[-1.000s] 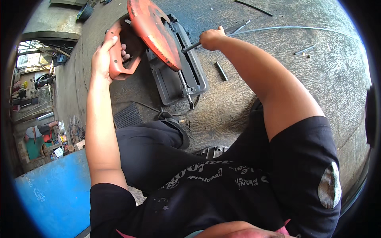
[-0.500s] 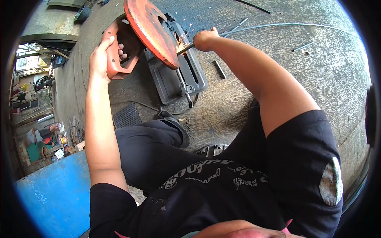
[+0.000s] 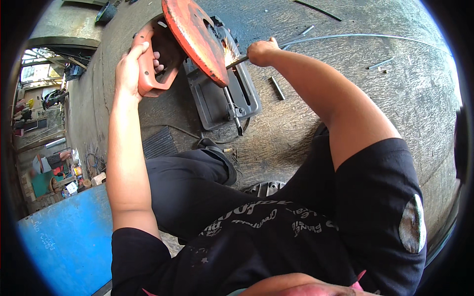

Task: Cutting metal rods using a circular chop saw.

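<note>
My left hand [image 3: 137, 69] is wrapped round the red handle [image 3: 157, 88] of a cut-off saw. The saw's red round guard [image 3: 195, 42] leans over its dark metal base [image 3: 203, 106], and the blade behind it is hidden. My right hand [image 3: 262, 52] grips a thin dark metal bar [image 3: 238, 62], whose end runs in under the guard. Bright sparks [image 3: 229, 50] fly where the bar meets the saw. A clamp screw [image 3: 232, 109] sticks out from the base toward me.
A short cut piece of metal [image 3: 277, 88] lies right of the base, with another offcut [image 3: 380, 63] farther right. A long thin rod [image 3: 365, 35] curves across the concrete floor. A cable [image 3: 185, 132] runs near my foot. A blue panel [image 3: 69, 241] stands at lower left.
The saw and both hands appear slightly farther right in the picture, as does the floor around them. Both grips stay the same, and sparks keep flying.
</note>
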Tool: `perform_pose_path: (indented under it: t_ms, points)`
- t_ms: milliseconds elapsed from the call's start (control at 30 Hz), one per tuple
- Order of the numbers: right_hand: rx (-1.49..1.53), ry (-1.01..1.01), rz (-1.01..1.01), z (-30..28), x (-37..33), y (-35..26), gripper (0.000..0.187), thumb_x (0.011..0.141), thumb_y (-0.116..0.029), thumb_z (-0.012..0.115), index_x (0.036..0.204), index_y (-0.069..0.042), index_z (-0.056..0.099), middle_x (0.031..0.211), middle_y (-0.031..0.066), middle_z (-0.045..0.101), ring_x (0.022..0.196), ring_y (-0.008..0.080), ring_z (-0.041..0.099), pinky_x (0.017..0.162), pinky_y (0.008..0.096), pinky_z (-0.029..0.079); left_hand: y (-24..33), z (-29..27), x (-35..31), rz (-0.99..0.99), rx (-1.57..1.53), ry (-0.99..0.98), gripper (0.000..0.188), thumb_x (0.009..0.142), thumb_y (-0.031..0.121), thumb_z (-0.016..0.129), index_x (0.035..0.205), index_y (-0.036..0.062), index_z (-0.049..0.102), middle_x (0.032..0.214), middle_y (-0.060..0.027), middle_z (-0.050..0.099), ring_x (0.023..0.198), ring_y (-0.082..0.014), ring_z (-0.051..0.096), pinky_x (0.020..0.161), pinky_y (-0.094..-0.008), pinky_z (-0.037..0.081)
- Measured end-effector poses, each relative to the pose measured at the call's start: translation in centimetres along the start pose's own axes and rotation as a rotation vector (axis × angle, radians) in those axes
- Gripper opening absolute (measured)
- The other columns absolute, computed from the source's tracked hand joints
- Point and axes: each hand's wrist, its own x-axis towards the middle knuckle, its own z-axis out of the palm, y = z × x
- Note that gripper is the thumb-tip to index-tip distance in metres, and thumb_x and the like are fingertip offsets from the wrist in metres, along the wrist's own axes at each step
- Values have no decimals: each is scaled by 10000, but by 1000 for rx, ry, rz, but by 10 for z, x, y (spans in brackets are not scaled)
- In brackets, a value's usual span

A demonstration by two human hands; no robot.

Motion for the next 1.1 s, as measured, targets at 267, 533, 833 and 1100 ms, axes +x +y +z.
perform_pose_path:
  t_ms: [267, 533, 833, 1100]
  points:
    - [0, -17, -2, -3, -6, -4, 393, 852, -169, 381, 1177, -101, 592, 1257, 120, 549, 1223, 264, 471, 1072, 517, 194, 0, -2, 0, 11, 18, -4, 388, 839, 234, 564, 1090, -58, 515, 815, -96, 599, 636, -150, 585, 585, -283, 530]
    - [39, -11, 9, 0, -3, -2, 391, 842, -159, 387, 1167, -103, 597, 1244, 119, 558, 1212, 264, 480, 1070, 524, 195, -1, -2, 1, 5, 6, 1, 400, 838, 235, 564, 1105, -57, 503, 818, -97, 599, 644, -149, 586, 585, -279, 528]
    - [2, -9, -6, 2, -2, -1, 374, 848, -170, 391, 1148, -120, 608, 1238, 106, 563, 1196, 265, 494, 1061, 542, 205, -2, -3, 3, -30, -8, -11, 395, 842, 239, 562, 1103, -53, 504, 809, -92, 600, 635, -147, 586, 588, -286, 525]
    - [11, 6, -8, 6, -3, -1, 364, 847, -158, 396, 1131, -111, 618, 1231, 107, 569, 1193, 269, 496, 1061, 541, 206, -2, -3, 3, -22, 5, -5, 390, 843, 242, 562, 1097, -50, 510, 802, -85, 602, 630, -146, 589, 587, -281, 525]
